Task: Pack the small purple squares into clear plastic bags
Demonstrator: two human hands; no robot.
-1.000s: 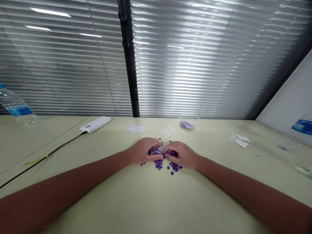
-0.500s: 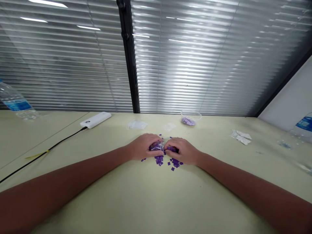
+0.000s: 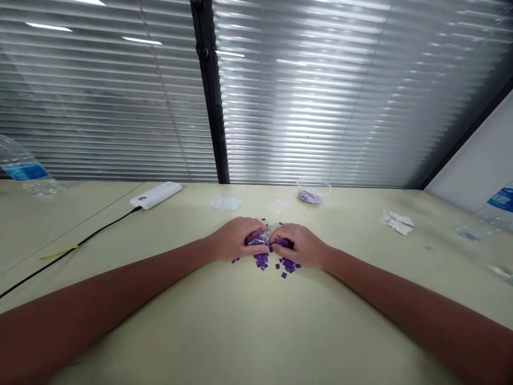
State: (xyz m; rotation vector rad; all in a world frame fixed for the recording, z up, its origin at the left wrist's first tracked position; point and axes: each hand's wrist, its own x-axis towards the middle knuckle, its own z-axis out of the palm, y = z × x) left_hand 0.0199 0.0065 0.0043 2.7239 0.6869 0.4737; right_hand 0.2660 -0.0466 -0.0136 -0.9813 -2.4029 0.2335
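A small clear plastic bag of purple pieces (image 3: 256, 238) lies pressed between my hands at the middle of the table. My left hand (image 3: 234, 239) curls over its left part. My right hand (image 3: 298, 246) pinches its right end, where a purple clump (image 3: 282, 243) shows under the fingers. Many small square purple tiles (image 3: 261, 261) lie scattered on the tabletop just below and between my hands, with a second cluster (image 3: 288, 265) under my right hand. Part of the bag is hidden by my fingers.
Beyond my hands, a glass bowl of lilac pieces (image 3: 310, 191) and flat clear bags (image 3: 225, 202) lie on the pale table (image 3: 248, 321). A white power bank (image 3: 155, 195) trails a black cable leftward. White scraps (image 3: 396, 222) and water bottles (image 3: 24, 168) stand off to the sides.
The whole scene has shifted slightly upward in view. My hands stay together on the bag, with no clear change in their grip.
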